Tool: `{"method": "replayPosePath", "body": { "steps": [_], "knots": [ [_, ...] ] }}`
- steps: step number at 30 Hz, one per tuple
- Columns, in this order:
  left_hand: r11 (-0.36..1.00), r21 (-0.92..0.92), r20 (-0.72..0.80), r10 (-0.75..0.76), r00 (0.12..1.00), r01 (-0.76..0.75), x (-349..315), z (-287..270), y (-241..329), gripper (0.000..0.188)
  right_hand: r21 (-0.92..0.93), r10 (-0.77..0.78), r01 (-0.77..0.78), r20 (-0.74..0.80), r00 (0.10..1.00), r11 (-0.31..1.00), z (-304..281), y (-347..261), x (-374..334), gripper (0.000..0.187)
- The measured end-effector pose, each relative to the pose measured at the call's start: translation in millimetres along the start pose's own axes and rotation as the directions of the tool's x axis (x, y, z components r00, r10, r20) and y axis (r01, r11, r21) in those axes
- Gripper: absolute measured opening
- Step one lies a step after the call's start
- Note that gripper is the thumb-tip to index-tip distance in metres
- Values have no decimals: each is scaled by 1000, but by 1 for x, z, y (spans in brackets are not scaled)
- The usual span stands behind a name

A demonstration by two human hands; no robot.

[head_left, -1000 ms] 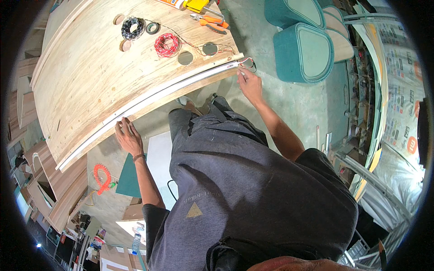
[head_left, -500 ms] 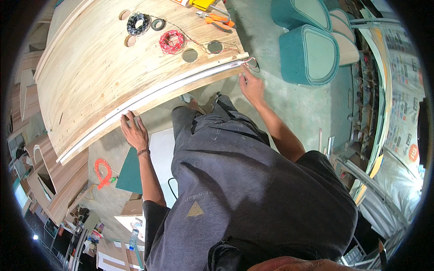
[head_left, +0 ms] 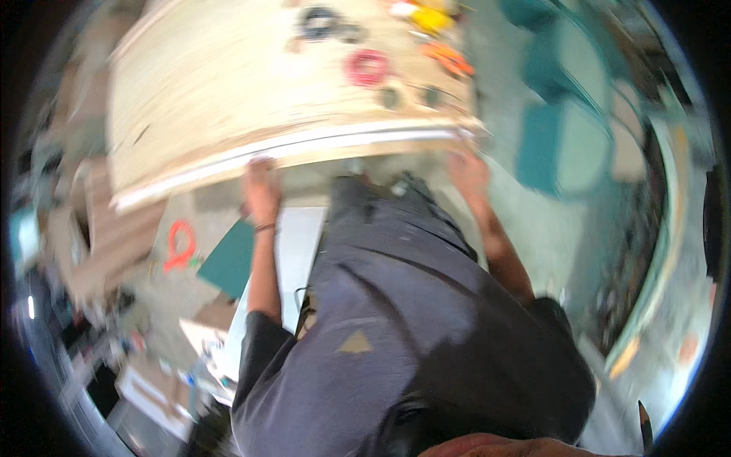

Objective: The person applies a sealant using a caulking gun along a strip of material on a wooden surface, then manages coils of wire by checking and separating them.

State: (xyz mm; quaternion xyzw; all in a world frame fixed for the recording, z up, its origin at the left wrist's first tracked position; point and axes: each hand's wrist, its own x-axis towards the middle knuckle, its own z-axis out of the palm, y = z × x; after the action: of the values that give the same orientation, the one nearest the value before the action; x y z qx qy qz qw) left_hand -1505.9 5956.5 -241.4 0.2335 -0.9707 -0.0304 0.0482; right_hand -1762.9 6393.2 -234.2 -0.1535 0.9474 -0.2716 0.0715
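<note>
A long white strip (head_left: 320, 142) runs along the near edge of a pale plywood board (head_left: 228, 91). My left hand (head_left: 263, 189) is at that edge, its fingertips by the strip left of the middle. At the strip's right end is my right hand (head_left: 468, 174), its fingers pointing up to the board's corner. Motion smears the fingers of both hands, so their grip cannot be made out. On the board lie a coil of red wire (head_left: 366, 68), a coil of dark wire (head_left: 318, 23) and orange-handled pliers (head_left: 448, 58).
Round holes (head_left: 431, 95) pierce the board near its right end. Teal padded seats (head_left: 560, 145) stand on the floor to the right. Down on the left are an orange coiled hose (head_left: 180, 242), a dark green sheet (head_left: 231, 259) and wood panels (head_left: 122, 221). A yellow thing (head_left: 431, 19) sits at the far right corner.
The view has swung, so board, tools and seats appear shifted right and turned, and everything is blurred. Both hands remain near the same parts of the strip.
</note>
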Motion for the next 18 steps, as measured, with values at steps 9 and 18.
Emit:
{"method": "replayPosePath", "body": {
  "steps": [9, 18],
  "knots": [
    [995, -96, -153, -41, 987, 27, -3, 8, 36, 65, -191, 30, -26, 18, 999, 981, -22, 20, -24, 52],
    [996, -83, -121, -43, 992, 33, -1, 1, 36, 69, -158, -32, 31, -1, 1000, 987, -15, 26, -27, 53]
  ]
}}
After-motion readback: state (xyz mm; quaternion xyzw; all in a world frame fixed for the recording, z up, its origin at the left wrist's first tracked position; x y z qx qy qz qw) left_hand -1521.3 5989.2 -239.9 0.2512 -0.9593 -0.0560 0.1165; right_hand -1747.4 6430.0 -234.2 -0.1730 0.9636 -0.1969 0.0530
